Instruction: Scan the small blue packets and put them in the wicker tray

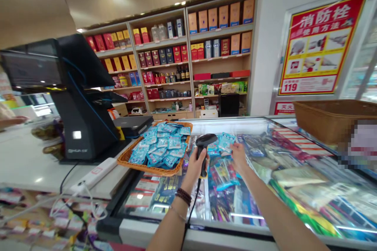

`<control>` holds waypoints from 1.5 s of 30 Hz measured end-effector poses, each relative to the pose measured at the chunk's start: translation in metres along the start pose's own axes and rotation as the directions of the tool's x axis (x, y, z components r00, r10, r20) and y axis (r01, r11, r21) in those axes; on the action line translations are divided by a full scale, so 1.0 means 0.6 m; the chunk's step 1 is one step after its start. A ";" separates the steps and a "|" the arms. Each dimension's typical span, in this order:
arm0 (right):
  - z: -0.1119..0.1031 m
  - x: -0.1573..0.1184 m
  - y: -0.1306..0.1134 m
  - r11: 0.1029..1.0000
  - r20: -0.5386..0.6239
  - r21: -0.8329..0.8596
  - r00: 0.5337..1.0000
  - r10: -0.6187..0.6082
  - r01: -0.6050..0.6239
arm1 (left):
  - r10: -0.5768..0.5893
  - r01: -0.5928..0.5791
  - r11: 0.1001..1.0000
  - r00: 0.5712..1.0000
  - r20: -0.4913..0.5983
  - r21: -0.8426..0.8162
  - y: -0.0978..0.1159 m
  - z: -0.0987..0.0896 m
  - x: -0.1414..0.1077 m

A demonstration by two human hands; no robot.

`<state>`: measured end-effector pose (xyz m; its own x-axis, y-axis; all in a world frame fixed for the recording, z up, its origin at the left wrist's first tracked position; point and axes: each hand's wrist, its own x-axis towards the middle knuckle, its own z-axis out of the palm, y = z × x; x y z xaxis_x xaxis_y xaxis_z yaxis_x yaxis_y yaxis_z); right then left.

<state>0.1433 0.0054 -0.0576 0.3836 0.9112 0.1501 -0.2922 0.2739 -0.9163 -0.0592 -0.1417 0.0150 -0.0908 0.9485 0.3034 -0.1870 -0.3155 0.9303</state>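
A black handheld barcode scanner (206, 140) is gripped upright in my left hand (192, 170), its cord hanging down toward the front edge. My right hand (239, 157) pinches a small blue packet (226, 142) just to the right of the scanner head. More blue packets (213, 150) show between the scanner and that packet. Left of my hands, an orange wicker basket (165, 171) is heaped with similar blue packets (160, 145). Both hands are above the glass top of a chest freezer (194, 235) that holds many bagged goods.
A black checkout terminal (85, 125) stands on the white counter (38, 172) at left, with a white power strip (96, 174) and cables near the edge. A brown basket (326, 121) sits at the right. Shelves of boxes and bottles (165, 55) line the back wall.
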 end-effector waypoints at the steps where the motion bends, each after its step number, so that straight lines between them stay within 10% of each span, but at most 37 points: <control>1: 0.003 -0.002 -0.004 0.999 -0.002 0.031 0.999 0.037 -0.037 | -0.004 0.004 1.000 1.000 0.021 0.018 -0.002 0.001 -0.002; 8: -0.002 -0.005 -0.039 0.986 0.267 0.116 0.960 0.085 -0.120 | -0.061 0.059 0.997 0.996 0.058 0.046 0.001 0.001 -0.007; 45: -0.004 -0.027 -0.062 0.983 0.291 0.137 0.953 0.078 -0.122 | -0.153 0.148 0.987 0.985 0.074 0.062 0.021 -0.001 -0.026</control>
<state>0.1502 -0.0203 -0.0270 0.0878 0.9797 0.1801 -0.4545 0.2003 -0.8680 -0.0606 -0.1605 0.0222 0.0116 0.9850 0.1722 -0.1377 -0.1690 0.9759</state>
